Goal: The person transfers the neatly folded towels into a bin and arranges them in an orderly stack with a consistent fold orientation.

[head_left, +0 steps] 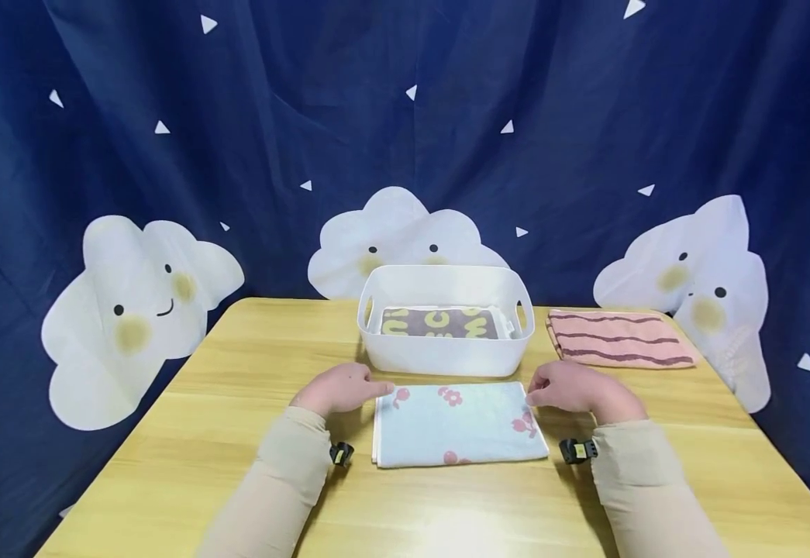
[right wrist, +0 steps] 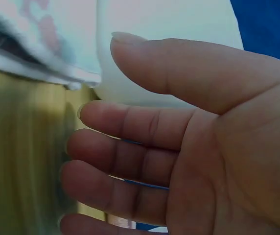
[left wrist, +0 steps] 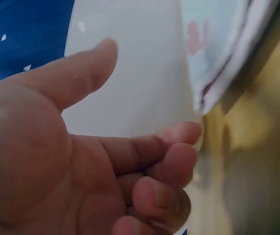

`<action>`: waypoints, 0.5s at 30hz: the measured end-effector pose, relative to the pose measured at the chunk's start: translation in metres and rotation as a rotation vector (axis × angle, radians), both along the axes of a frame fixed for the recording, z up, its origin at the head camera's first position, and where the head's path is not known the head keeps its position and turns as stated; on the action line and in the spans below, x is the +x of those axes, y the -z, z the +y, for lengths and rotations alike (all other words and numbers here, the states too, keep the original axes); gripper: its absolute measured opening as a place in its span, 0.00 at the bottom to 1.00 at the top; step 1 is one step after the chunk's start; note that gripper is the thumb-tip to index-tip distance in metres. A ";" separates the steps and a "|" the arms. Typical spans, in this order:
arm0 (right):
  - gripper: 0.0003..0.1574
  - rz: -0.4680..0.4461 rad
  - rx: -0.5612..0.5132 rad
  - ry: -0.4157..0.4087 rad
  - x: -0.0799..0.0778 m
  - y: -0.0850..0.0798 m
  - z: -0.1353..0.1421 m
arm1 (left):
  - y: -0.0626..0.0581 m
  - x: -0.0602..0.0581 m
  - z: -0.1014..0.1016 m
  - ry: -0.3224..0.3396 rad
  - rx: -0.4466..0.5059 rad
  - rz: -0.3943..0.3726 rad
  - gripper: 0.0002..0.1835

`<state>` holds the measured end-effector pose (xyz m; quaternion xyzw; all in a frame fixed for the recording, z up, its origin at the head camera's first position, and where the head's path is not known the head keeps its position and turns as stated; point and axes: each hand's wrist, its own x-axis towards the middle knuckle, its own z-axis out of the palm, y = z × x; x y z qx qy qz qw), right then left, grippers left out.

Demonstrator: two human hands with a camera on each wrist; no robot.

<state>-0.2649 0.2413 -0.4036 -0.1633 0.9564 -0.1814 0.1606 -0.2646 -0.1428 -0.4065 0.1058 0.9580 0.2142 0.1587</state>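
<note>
A folded pale blue towel with pink cherry and flower prints (head_left: 455,425) lies flat on the light wooden bench (head_left: 167,465), just in front of a white plastic basket with handle cut-outs (head_left: 446,353). The towel's long axis runs left to right across the bench, parallel to the basket's near wall, and its stacked folded edges show along the left end.

The left hand (head_left: 340,389) rests at the towel's far left corner, fingertips touching or just beside the cloth there. In the left wrist view its grip is released: the thumb is out, the fingers loosely curled around nothing, with the towel's layered edge (left wrist: 228,58) a little beyond the fingertips and the basket wall (left wrist: 140,83) behind them.

The right hand (head_left: 572,387) sits at the towel's far right corner, fingertips at the edge. In the right wrist view its grip is released too: fingers (right wrist: 130,127) are nearly straight and side by side, the palm open, the towel's corner (right wrist: 47,54) just beyond them and not pinched.

Inside the basket lies a folded dark grey towel with yellow shapes (head_left: 439,322). To the right of the basket, well apart from the hands, a folded pink towel with dark wavy stripes (head_left: 619,339) lies on the bench. A dark blue cloth backdrop with white cloud faces (head_left: 405,132) hangs behind.
</note>
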 end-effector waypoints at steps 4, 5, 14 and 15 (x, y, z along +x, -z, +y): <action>0.11 -0.031 -0.018 0.019 0.001 0.010 -0.003 | 0.006 0.006 0.008 0.042 -0.077 -0.016 0.30; 0.12 -0.036 -0.026 0.029 0.001 0.012 -0.004 | 0.007 0.007 0.009 0.056 -0.092 -0.008 0.29; 0.14 -0.044 -0.037 0.049 0.006 0.017 -0.024 | 0.014 0.013 0.018 0.091 -0.115 0.055 0.20; 0.13 -0.037 -0.029 0.038 0.006 0.017 -0.026 | 0.014 0.013 0.019 0.102 -0.113 0.057 0.20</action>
